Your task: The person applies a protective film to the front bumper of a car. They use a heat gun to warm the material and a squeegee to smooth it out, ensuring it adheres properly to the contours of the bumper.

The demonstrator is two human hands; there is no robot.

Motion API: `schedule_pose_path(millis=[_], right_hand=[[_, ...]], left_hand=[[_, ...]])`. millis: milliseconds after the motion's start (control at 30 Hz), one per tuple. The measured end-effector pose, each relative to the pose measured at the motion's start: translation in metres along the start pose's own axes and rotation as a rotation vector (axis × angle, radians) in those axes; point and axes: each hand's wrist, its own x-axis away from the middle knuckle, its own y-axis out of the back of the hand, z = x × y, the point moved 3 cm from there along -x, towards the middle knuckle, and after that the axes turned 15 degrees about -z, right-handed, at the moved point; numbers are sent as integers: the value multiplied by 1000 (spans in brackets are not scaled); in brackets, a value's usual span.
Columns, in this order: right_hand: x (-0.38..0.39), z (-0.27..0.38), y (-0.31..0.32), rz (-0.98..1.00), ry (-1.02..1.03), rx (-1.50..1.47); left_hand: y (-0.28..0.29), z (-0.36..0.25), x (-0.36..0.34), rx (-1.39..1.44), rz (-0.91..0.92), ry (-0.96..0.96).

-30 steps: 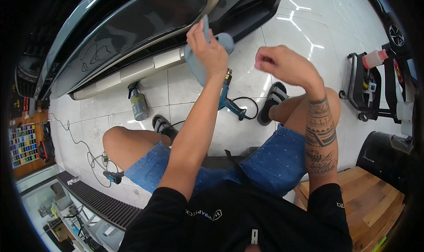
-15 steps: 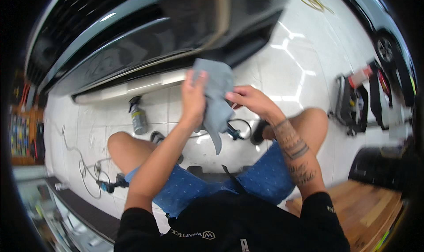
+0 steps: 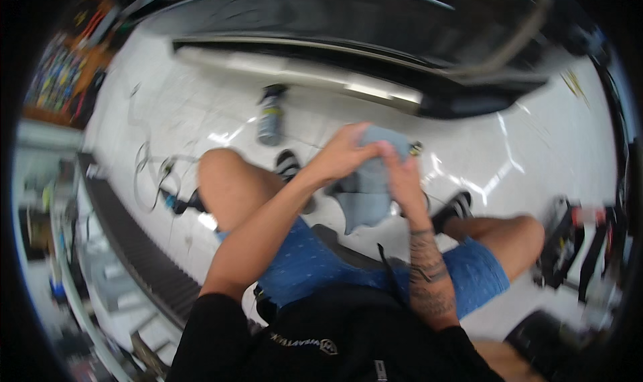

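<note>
You have the grey cloth point(image 3: 370, 198) in 2 hands, held up over the pale floor point(image 3: 201, 107) between your knees and the car point(image 3: 321, 17). Your left hand point(image 3: 348, 155) closes on its upper left edge, and your right hand point(image 3: 400, 175) grips the right side, thumbs near each other at the top; some fingertips are hidden. As far as shows, the cloth is gathered up top, but the lower part hangs loose — not folded flat. It stays clear of the car's light lower strip point(image 3: 281, 67), whose finish is too blurred to judge as done or left. The spray bottle point(image 3: 270, 120) stands apart, with neither of your 2 hands on it.
</note>
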Motion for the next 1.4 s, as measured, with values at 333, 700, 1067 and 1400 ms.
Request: schedule_pose_path(millis=[333, 700, 1067, 1400], right_hand=[[33, -50, 3, 126, -308, -553], [-12, -89, 22, -62, -281, -281], [-14, -88, 58, -201, -306, -295], [34, 58, 4, 153, -141, -1048]], left_hand=[[-8, -36, 2, -77, -496, -233], [-35, 4, 4, -132, -676, -291], [1, -36, -13, -696, -441, -45], [-9, -79, 40, 57, -189, -176]])
